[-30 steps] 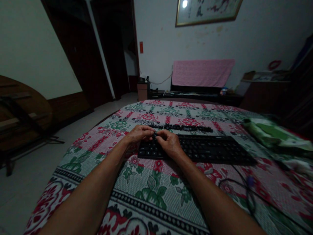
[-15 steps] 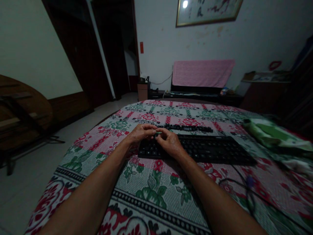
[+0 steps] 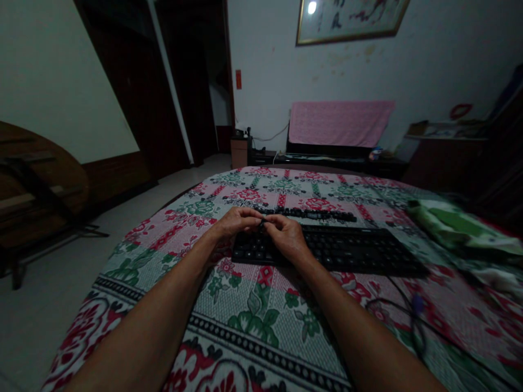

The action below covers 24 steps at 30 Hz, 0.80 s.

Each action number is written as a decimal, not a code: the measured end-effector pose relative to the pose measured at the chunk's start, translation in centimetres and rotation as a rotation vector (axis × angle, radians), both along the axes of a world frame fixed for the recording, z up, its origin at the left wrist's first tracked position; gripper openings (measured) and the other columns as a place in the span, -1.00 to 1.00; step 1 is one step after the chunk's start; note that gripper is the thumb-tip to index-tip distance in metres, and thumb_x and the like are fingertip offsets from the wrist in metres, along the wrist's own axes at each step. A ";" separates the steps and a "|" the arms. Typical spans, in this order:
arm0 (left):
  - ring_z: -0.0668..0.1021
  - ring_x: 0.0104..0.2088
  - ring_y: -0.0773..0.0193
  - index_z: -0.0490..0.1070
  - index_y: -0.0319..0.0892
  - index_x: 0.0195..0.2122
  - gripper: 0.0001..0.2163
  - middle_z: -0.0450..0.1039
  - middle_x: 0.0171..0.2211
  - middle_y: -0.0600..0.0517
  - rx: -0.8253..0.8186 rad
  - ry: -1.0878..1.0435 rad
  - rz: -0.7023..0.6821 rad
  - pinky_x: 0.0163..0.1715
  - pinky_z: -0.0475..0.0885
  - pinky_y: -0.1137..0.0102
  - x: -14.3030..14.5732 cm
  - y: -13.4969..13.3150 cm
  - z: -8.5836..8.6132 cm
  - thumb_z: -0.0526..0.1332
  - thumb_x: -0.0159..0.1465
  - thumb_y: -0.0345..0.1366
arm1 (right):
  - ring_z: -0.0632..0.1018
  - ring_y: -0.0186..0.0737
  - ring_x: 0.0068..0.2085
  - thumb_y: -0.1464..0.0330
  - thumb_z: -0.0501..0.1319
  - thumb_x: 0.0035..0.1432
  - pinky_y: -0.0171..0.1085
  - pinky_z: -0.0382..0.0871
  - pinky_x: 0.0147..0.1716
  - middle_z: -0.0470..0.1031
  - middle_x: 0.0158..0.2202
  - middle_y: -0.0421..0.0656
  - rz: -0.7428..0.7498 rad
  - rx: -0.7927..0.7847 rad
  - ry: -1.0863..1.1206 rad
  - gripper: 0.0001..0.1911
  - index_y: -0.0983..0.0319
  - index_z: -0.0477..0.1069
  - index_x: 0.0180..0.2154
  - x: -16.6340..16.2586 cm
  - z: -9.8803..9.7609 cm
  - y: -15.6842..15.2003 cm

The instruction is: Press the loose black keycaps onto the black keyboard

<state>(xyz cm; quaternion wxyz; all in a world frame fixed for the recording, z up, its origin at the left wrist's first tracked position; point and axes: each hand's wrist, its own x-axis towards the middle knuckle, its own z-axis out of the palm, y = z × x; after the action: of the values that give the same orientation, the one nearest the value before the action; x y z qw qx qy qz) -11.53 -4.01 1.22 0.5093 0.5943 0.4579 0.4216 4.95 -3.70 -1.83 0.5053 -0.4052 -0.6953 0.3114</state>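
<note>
Over the left end of a black keyboard (image 3: 347, 247), my left hand (image 3: 239, 220) and my right hand (image 3: 287, 237) meet fingertip to fingertip. Pinched between them is a small black piece (image 3: 262, 223) that looks like a keycap; the fingers hide much of it. Both hands are closed, thumbs against forefingers. Just behind the keyboard runs a row of loose black keycaps (image 3: 314, 214), its left end partly covered by my fingers.
A flowered tablecloth (image 3: 253, 326) covers the round table. The keyboard's cable (image 3: 412, 313) loops at the front right. A green and white bag (image 3: 457, 226) lies on the right. Beyond the table stands a low cabinet with a pink towel (image 3: 339, 124) over a screen.
My right hand has shifted slightly right, and its fingers have changed their pinch. The small black piece now shows darker between the fingertips. The left hand has barely moved.
</note>
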 end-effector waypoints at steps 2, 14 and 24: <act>0.42 -0.56 0.46 0.45 -0.24 -0.33 -0.77 0.43 -0.53 0.10 0.004 0.000 -0.008 -0.52 0.28 0.51 0.0 0.0 0.1 0.30 -0.04 -0.33 | 0.52 -0.29 -0.43 0.34 0.13 -0.01 -0.34 0.38 -0.42 0.54 -0.43 -0.18 -0.003 -0.020 0.011 -0.80 0.24 0.46 -0.33 -0.1 0.0 0.0; 0.46 -0.56 0.41 0.45 -0.24 -0.42 -0.88 0.43 -0.59 0.09 -0.035 0.073 -0.054 -0.52 0.30 0.50 -0.4 0.0 0.2 0.25 0.00 -0.36 | 0.51 -0.25 -0.19 0.42 0.11 0.03 -0.27 0.34 -0.15 0.53 -0.22 -0.19 0.067 0.276 -0.216 -0.74 0.15 0.45 -0.21 0.5 0.7 -0.7; 0.40 -0.58 0.43 0.48 -0.22 -0.38 -0.85 0.42 -0.59 0.08 -0.044 0.159 -0.107 -0.53 0.26 0.50 -1.1 0.2 -0.1 0.25 0.00 -0.32 | 0.51 -0.28 -0.34 0.44 0.11 0.01 -0.30 0.35 -0.28 0.53 -0.34 -0.20 0.065 0.242 -0.319 -0.75 0.18 0.46 -0.25 0.5 0.6 -0.8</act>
<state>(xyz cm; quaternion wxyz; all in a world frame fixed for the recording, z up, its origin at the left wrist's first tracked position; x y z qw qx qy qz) -12.63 -3.85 1.10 0.5060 0.6384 0.4735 0.3350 5.48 -4.54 -1.20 0.4233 -0.3632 -0.8117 0.1737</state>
